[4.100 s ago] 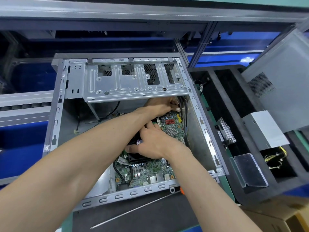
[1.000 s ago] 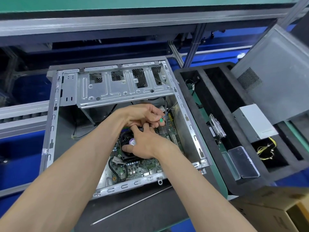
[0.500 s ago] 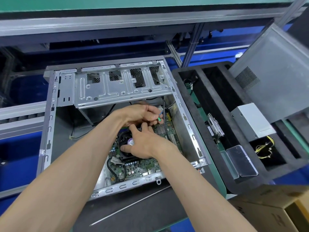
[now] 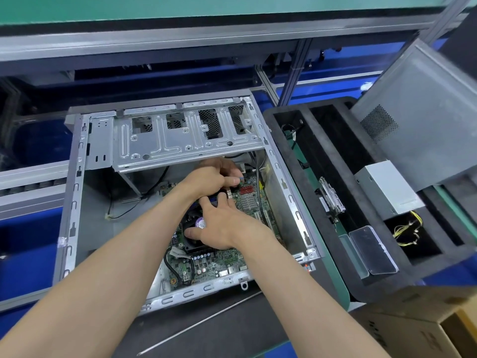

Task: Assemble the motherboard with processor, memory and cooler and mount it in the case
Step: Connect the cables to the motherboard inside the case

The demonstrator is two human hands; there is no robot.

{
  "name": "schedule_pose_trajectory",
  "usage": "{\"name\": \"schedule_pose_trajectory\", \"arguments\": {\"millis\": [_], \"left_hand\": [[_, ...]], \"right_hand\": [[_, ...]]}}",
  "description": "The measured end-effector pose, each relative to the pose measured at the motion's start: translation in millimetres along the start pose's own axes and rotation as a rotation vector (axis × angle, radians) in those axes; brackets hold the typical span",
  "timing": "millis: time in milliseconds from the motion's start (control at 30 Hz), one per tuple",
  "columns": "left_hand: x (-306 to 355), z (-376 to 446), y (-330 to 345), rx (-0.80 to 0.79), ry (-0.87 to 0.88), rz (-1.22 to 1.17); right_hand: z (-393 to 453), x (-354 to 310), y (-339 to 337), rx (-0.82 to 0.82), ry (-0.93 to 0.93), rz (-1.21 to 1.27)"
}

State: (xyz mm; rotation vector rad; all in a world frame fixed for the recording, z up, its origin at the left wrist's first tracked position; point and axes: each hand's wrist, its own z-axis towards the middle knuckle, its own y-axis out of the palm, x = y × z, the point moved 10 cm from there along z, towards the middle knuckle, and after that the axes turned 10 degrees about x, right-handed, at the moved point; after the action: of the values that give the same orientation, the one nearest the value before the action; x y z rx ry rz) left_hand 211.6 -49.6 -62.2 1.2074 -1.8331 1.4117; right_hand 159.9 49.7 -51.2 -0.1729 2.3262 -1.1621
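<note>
Right now my left hand (image 4: 206, 180) pinches a small green-tipped connector (image 4: 241, 180) just above the motherboard (image 4: 247, 202), while my right hand (image 4: 222, 228) rests spread on the cooler (image 4: 192, 239) nearer me.

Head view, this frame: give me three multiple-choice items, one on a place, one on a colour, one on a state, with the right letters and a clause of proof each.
1. Where does the motherboard lie?
A. in the foam tray
B. inside the open case
C. on the cardboard box

2. What colour are the loose wires in the foam tray?
A. yellow
B. red
C. white

3. What is the left hand doing?
A. resting flat on the case rim
B. hanging idle
C. pinching a small green-tipped connector

Answers:
1 B, the board sits within the case walls.
2 A, yellow wires show beside the silver box.
3 C, its fingertips close on the connector above the board.
</note>
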Motion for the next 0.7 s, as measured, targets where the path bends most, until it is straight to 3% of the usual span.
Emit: {"name": "schedule_pose_trajectory", "arguments": {"millis": [467,700], "left_hand": [[10,4,10,-0.042,0.063,0.164],[40,1,31,-0.122,0.284,0.377]], "right_hand": [[-3,0,-6,0.087,0.041,-0.080],[-5,2,-5,0.076,0.076,-0.092]]}}
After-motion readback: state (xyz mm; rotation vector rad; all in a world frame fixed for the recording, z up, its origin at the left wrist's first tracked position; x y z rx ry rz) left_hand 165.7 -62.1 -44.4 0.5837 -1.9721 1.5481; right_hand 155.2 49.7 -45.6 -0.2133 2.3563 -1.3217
